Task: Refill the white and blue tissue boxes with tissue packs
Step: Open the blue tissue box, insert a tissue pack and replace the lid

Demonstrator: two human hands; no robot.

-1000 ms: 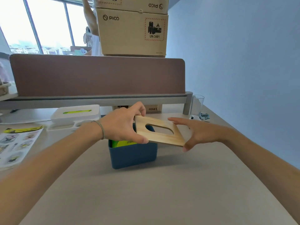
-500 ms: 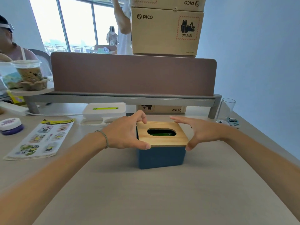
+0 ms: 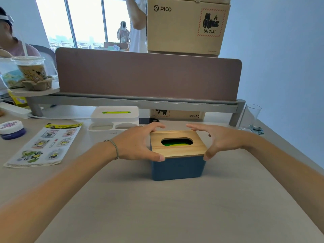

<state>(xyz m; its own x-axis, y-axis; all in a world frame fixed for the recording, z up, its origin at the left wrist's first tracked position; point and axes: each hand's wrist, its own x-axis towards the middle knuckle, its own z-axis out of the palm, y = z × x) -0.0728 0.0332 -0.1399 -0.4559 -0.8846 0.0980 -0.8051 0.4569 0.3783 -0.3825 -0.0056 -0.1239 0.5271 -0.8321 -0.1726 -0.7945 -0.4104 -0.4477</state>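
The blue tissue box (image 3: 177, 170) stands mid-table with its wooden lid (image 3: 198, 148) lying flat on top. A green tissue pack (image 3: 177, 143) shows through the lid's oval slot. My left hand (image 3: 135, 144) clasps the lid's left edge, thumb at the front corner. My right hand (image 3: 222, 139) clasps the right edge the same way. Behind them sits the white tissue box (image 3: 114, 114), lid on, with green showing in its slot.
A sticker sheet (image 3: 45, 144) and a small jar (image 3: 12, 129) lie to the left. A clear glass (image 3: 249, 118) stands at the far right. A brown divider (image 3: 149, 76) with cardboard boxes (image 3: 184, 27) behind it closes the back. A drink cup (image 3: 31, 69) sits on a shelf.
The wooden lid, held tilted above the open blue box a second ago, now lies flat on it. Both hands stay at its edges. The view has shifted left.
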